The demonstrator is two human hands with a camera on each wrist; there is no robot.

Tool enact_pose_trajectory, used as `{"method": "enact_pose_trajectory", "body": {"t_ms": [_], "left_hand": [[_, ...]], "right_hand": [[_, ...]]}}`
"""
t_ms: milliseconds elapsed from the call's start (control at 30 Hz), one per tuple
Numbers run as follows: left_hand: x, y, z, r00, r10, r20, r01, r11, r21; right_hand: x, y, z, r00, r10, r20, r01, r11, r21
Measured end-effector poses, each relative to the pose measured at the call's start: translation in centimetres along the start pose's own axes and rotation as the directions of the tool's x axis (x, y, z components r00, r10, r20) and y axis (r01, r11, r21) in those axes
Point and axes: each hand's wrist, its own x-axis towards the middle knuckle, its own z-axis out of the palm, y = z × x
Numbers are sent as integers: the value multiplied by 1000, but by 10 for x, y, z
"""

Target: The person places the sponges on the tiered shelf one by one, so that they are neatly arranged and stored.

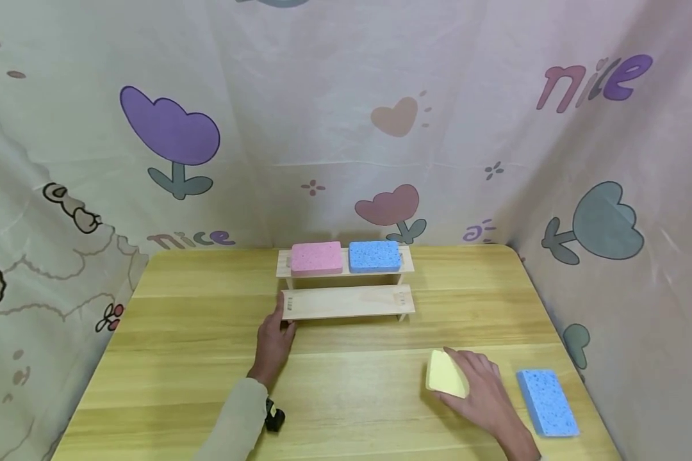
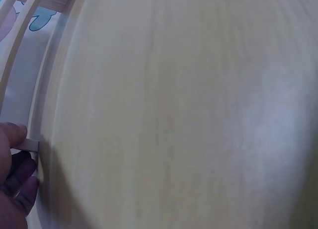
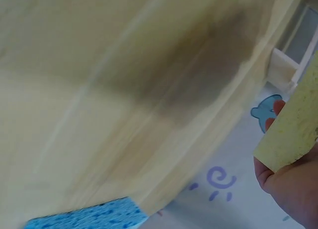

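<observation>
A two-tier wooden stand (image 1: 346, 302) sits at the back of the table. On its upper tier lie a pink sponge (image 1: 316, 258) and, to the right, a blue sponge (image 1: 375, 256); the lower tier is bare. My left hand (image 1: 273, 342) grips the left end of the lower tier, and in the left wrist view its thumb and fingers (image 2: 22, 184) pinch a wooden piece of it. To the right of the stand and nearer me, my right hand (image 1: 484, 390) holds a yellow sponge (image 1: 445, 373) between thumb and fingers, apparently just above the table.
A second blue sponge (image 1: 548, 402) lies near the right edge of the wooden table (image 1: 179, 358). A printed curtain (image 1: 300, 115) hangs behind the table and along both sides. Around my left wrist is a black strap (image 1: 273, 416).
</observation>
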Motion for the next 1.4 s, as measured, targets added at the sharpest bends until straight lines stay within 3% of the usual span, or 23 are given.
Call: {"method": "enact_pose_trajectory", "body": {"t_ms": [100, 400, 733, 1067, 1400], "left_hand": [[-1, 0, 0, 1000, -7, 5, 7, 1000, -2], [4, -1, -3, 995, 79, -53, -78, 997, 28], [5, 0, -2, 999, 33, -15, -32, 999, 23], [1, 0, -3, 998, 46, -41, -45, 999, 14], [-1, -1, -2, 999, 51, -19, -50, 999, 17]], "right_hand": [[6, -4, 0, 1000, 2, 6, -2, 1000, 14], [32, -22, 2, 999, -34, 10, 33, 999, 38], [67, -45, 7, 991, -132, -7, 132, 990, 51], [90, -72, 11, 987, -159, 4, 158, 984, 86], [110, -102, 19, 983, -180, 29, 176, 977, 118]]}}
